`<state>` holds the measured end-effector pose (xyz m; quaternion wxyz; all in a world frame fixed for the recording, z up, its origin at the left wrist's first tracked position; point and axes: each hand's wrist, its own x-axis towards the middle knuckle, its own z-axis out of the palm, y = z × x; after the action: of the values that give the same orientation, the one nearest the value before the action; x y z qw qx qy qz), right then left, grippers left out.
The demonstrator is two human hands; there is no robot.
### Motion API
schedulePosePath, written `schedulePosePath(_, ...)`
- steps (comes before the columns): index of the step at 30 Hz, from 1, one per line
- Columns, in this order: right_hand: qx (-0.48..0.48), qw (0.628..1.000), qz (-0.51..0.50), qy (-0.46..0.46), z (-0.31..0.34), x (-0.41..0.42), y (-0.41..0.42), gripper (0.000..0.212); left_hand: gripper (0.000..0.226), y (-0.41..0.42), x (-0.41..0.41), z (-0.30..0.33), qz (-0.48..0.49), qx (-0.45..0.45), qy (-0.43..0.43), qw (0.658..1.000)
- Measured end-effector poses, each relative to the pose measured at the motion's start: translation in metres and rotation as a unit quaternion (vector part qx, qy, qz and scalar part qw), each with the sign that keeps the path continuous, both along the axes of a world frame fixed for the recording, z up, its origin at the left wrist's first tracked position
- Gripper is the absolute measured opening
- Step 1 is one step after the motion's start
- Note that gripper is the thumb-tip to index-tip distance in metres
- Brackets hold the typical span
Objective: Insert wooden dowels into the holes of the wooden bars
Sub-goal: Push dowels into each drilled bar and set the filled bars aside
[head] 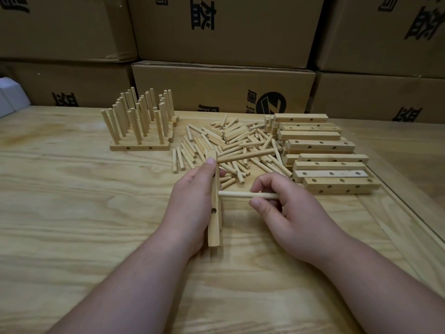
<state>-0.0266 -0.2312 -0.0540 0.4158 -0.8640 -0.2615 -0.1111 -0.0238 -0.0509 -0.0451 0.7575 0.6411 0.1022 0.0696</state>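
Fingers of the left hand [195, 201] are curled round a wooden bar [215, 208], which is held on edge above the table [72, 213], its long axis running away from the person; the thumb tip is pressed near the far end. One dowel [245, 157] is already seated near that far end and sticks out to the right. A second dowel [248, 195] is pinched between the thumb and fingers of the right hand [286, 208]; it is held level, and its left tip meets the bar's right face about midway along. Whether the tip has entered a hole cannot be told. Further holes are seen lower on the bar. Both forearms are stretched forward from the near edge, the wrists well apart.

Loose dowels [228, 143] are heaped just beyond the hands. Bare bars [320, 153] are stacked to the right of the heap, close to the table's right edge. Finished bars [139, 121] with upright dowels are stood at far left. Open tabletop is left on the near side and to the left. Cardboard boxes [224, 30] are piled behind the table.
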Motion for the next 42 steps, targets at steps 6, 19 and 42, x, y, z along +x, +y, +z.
schedulePosePath(6,-0.018,0.999,0.001,-0.04,0.002,0.001,0.004,0.011,0.037,0.0,-0.003,-0.001,-0.011,0.079,-0.023,0.997)
schedulePosePath(19,0.022,0.996,0.014,0.086,0.008,-0.003,0.003,0.012,0.039,0.0,-0.004,0.0,-0.034,0.105,-0.034,0.993)
schedulePosePath(42,0.329,0.926,-0.061,0.176,0.005,-0.004,0.01,0.04,0.038,0.004,-0.001,-0.005,0.006,-0.098,-0.113,0.989)
